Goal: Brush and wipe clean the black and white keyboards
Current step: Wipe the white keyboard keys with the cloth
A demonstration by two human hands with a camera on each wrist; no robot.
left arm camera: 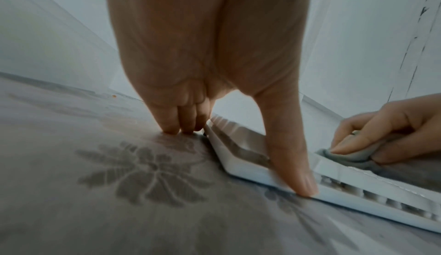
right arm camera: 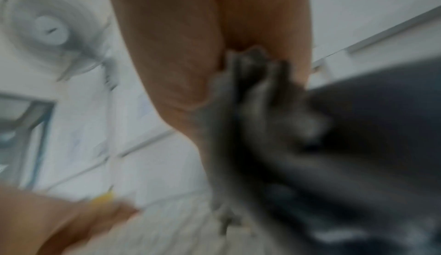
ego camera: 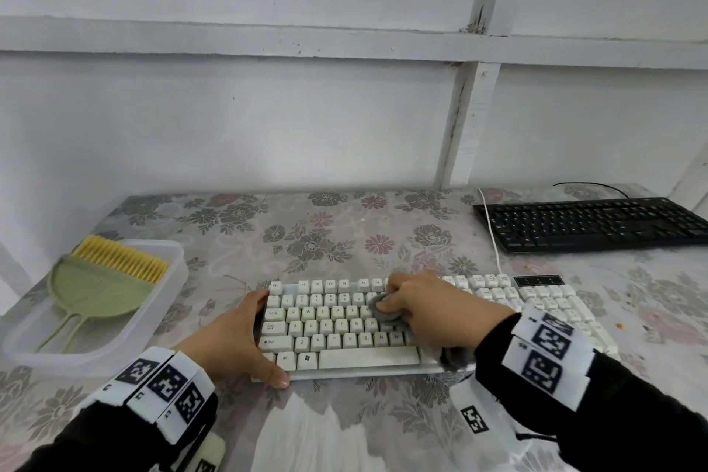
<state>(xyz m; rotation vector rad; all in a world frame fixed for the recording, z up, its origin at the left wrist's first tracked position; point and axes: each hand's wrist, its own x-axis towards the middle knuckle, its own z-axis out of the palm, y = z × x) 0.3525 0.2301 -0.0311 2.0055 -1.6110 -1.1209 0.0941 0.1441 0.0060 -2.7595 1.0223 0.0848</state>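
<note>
- Head view: white keyboard lies flat on the flower-patterned worktop, near its front edge, long side facing the person. Keycaps off-white with grey legends; a white cable runs from its back edge toward the wall.
- Black keyboard sits at the far right of the worktop, well apart from both hands, with a thin black cable behind it.
- Count: two keyboards, one grey cloth, one clear plastic tray, one green dustpan and one yellow-bristled brush, both lying in the tray on the left.
- Right hand is over the middle key rows, fingers curled and pinching the bunched cloth down onto the keys; a tail of cloth hangs below the wrist.
- Left wrist view: left hand brackets the white keyboard's left end, fingers straight and pressed together with tips on the worktop at the back corner, thumb spread out against the front edge.
- Right wrist view: heavily blurred; only palm and grey cloth can be made out.
</note>
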